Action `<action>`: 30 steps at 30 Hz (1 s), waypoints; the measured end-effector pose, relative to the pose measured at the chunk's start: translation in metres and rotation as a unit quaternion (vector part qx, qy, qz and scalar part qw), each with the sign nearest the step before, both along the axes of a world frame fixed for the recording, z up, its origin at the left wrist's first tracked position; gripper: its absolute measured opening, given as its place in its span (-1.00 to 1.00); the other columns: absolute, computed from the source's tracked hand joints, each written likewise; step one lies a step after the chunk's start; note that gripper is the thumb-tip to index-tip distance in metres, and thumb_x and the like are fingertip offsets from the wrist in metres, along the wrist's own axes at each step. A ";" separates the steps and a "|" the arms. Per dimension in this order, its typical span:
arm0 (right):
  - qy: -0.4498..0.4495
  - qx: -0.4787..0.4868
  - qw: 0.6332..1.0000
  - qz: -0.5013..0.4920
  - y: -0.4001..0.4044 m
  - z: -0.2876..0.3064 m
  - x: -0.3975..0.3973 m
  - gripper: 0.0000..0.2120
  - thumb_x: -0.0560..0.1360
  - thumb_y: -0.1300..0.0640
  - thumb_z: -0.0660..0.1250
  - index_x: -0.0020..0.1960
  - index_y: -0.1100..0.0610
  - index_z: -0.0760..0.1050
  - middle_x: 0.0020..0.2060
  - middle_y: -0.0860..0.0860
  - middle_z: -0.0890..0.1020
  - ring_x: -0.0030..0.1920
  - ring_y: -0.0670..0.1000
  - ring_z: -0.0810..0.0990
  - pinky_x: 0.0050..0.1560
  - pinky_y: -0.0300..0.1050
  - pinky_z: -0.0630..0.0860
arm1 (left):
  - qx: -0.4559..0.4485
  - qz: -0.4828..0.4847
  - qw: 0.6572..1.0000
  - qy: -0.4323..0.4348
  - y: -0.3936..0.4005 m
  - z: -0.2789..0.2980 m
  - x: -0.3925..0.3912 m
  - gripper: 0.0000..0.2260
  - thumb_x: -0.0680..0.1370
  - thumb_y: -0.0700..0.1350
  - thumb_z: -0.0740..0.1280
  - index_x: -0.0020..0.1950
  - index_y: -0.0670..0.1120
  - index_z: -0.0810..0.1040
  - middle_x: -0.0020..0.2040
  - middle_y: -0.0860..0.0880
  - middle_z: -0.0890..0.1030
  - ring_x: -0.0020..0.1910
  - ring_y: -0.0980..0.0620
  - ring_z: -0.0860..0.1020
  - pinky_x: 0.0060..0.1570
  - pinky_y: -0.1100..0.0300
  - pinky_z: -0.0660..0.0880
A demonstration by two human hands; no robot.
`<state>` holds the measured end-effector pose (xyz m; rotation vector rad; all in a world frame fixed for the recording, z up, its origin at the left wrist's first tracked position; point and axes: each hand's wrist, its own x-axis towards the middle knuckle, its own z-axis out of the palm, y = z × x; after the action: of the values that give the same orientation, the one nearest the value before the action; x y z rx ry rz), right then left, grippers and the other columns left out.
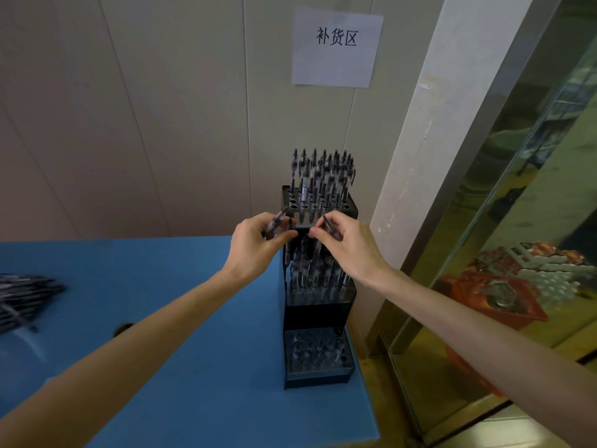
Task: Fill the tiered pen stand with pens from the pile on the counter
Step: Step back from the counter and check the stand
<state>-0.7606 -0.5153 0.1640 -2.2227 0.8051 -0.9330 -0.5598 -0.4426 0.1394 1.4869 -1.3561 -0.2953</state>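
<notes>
A black tiered pen stand point(318, 313) stands at the right edge of the blue counter point(181, 318), against the wall. Its top tier bristles with upright pens point(323, 176), with several empty holes at the left. The middle and bottom tiers hold pens too. My left hand point(258, 245) grips a few dark pens point(277, 221) just left of the top tier's front edge. My right hand point(347, 245) pinches a single pen point(331, 225) at the same edge. The pile of pens point(22, 300) lies at the counter's far left, blurred.
A paper sign point(336, 48) is taped to the wall above the stand. To the right, past a white pillar point(429, 150), a glass panel point(504, 240) shows an orange basket point(497, 302) and stacked goods. The counter ends just right of the stand.
</notes>
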 end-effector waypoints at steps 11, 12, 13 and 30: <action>0.006 -0.068 0.997 -0.020 -0.002 0.007 -0.003 -0.85 0.59 0.08 0.42 -0.07 0.15 0.65 -0.40 0.00 0.57 -0.41 -0.08 0.44 -0.39 -0.34 0.32 | 0.040 -0.014 0.997 -0.068 0.000 -0.010 -0.007 -0.85 0.57 0.03 0.46 0.06 0.00 0.69 -0.36 0.08 0.52 -0.44 0.13 0.39 -0.36 0.19 0.28; 0.013 -0.073 0.997 -0.020 -0.004 0.008 -0.003 -0.84 0.58 0.07 0.42 -0.08 0.15 0.66 -0.40 0.00 0.58 -0.40 -0.07 0.46 -0.38 -0.34 0.32 | 0.046 -0.014 0.996 -0.078 0.000 -0.011 -0.007 -0.87 0.57 0.01 0.45 0.04 -0.01 0.69 -0.34 0.12 0.52 -0.42 0.15 0.42 -0.36 0.20 0.27; 0.026 -0.073 0.997 -0.018 -0.005 0.008 -0.004 -0.83 0.58 0.06 0.42 -0.09 0.14 0.68 -0.39 -0.01 0.60 -0.39 -0.06 0.47 -0.38 -0.34 0.33 | 0.053 -0.015 0.995 -0.078 0.000 -0.013 -0.007 -0.90 0.58 0.00 0.45 0.00 -0.02 0.67 -0.36 0.14 0.50 -0.44 0.15 0.41 -0.38 0.20 0.25; 0.328 -0.135 0.934 -0.040 -0.010 0.023 0.007 -0.61 0.57 -0.19 0.36 -0.37 -0.06 0.47 -0.53 -0.08 0.51 -0.49 -0.09 0.48 -0.39 -0.21 0.35 | 0.116 -0.027 0.990 -0.072 0.010 -0.023 -0.004 -0.87 0.63 -0.04 0.37 -0.01 -0.04 0.68 -0.44 0.11 0.45 -0.50 0.13 0.34 -0.38 0.14 0.27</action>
<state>-0.7532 -0.5257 0.1869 -2.8129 1.1128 -0.3221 -0.5639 -0.4327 0.1160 1.6924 -1.5192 -0.3978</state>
